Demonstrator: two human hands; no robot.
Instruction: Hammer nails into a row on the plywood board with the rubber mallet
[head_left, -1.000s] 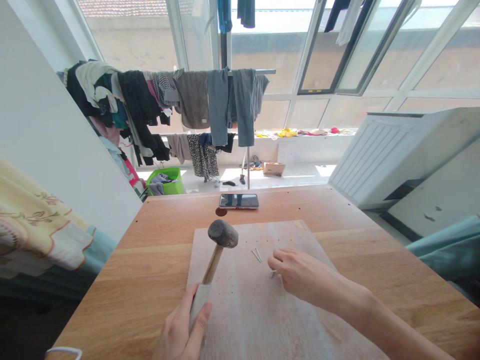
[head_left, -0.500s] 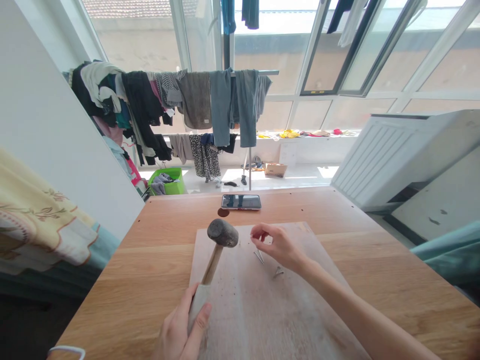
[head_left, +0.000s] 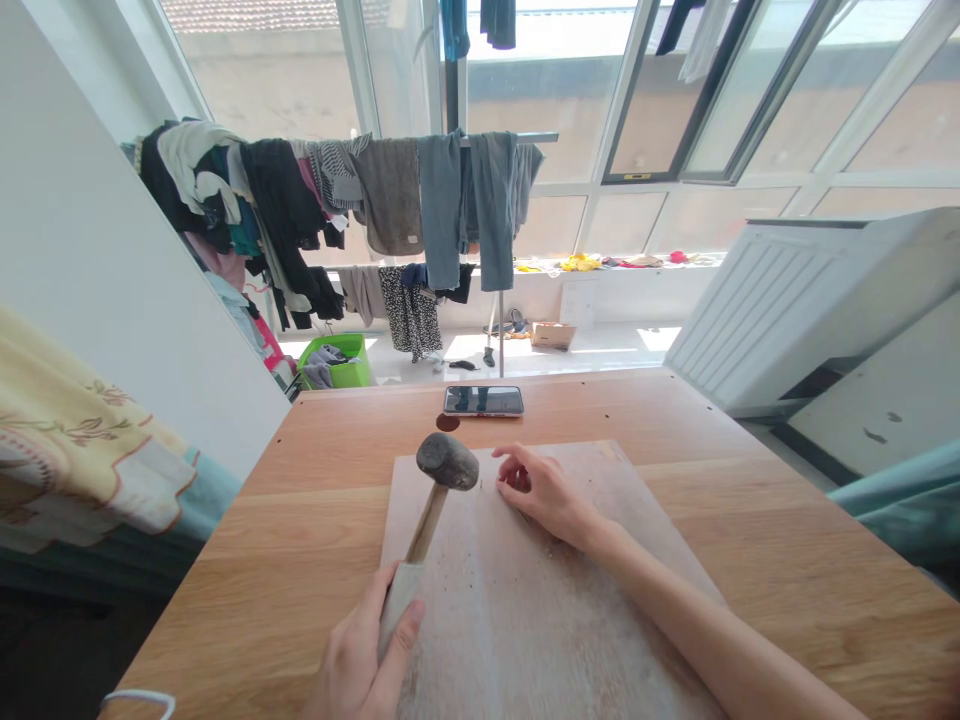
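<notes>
Left hand: this hand (head_left: pixel 356 645), cut off by the lower picture edge, is at the near left side of the board; its fingers are closed firmly around the pale grip of the mallet.
Mallet: the mallet (head_left: pixel 427 523) leans up from the left hand, its dark head over the far left part of the board and to the left of the right hand.
Right hand: this hand (head_left: pixel 547 495) is over the far half of the board, half open, index finger apart from the thumb and the others curled; whether it pinches something, I cannot tell.
Board: the pale board (head_left: pixel 487 620) lies under both hands, dotted with small dark holes; its near end is cut off.
Nail: one thin nail (head_left: pixel 481 483) seems to stand in the far part of the board, between mallet head and right hand, too small to see well.
Phone: beyond the board's far edge a phone (head_left: pixel 484 401) lies flat; the reddish marks on its near side are too small to read.
Drying rack: well beyond the board, clothes hide most of the rack (head_left: pixel 544 137).
</notes>
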